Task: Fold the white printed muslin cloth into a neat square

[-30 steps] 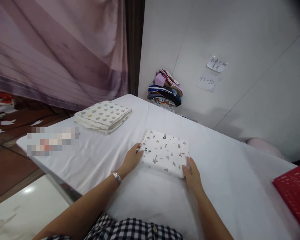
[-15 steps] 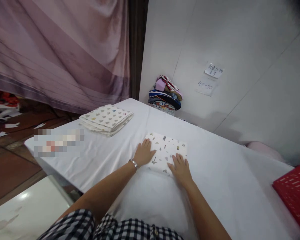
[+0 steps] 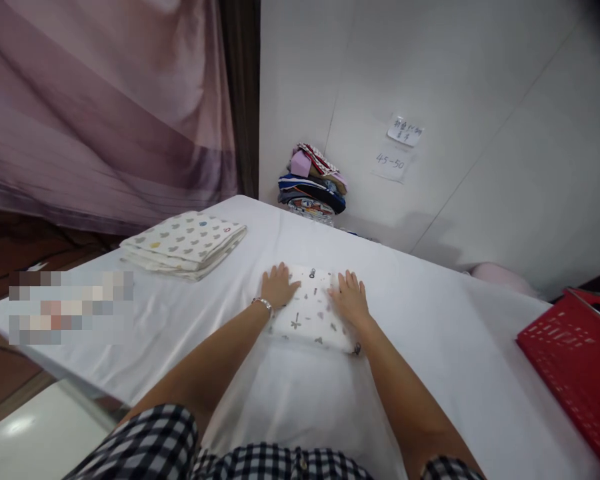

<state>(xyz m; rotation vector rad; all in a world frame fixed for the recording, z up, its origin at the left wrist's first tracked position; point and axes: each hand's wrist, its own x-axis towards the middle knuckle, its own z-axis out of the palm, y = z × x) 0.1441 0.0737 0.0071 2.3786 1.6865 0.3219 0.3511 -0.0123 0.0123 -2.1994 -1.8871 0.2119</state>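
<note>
A folded white cloth [image 3: 310, 313] with small grey and brown prints lies flat on the white-covered table [image 3: 455, 373], close in front of me. My left hand [image 3: 279, 287] rests flat on its left edge, fingers stretched out and pointing away from me. On the opposite side my right hand [image 3: 351, 300] lies over the right edge, its fingers spread. Neither hand grips anything. Parts of both side edges are hidden under my palms.
A second folded cloth [image 3: 187, 243] with grey prints sits at the table's far left. Folded fabrics [image 3: 313, 183] are stacked by the wall beyond the far edge. A red perforated basket [image 3: 570, 353] stands at the right. A blurred patch [image 3: 70, 307] covers something on the left.
My right hand has slid farther from me along the cloth's right side, uncovering its near right corner. My left hand stays at the left edge. The view has turned slightly right.
</note>
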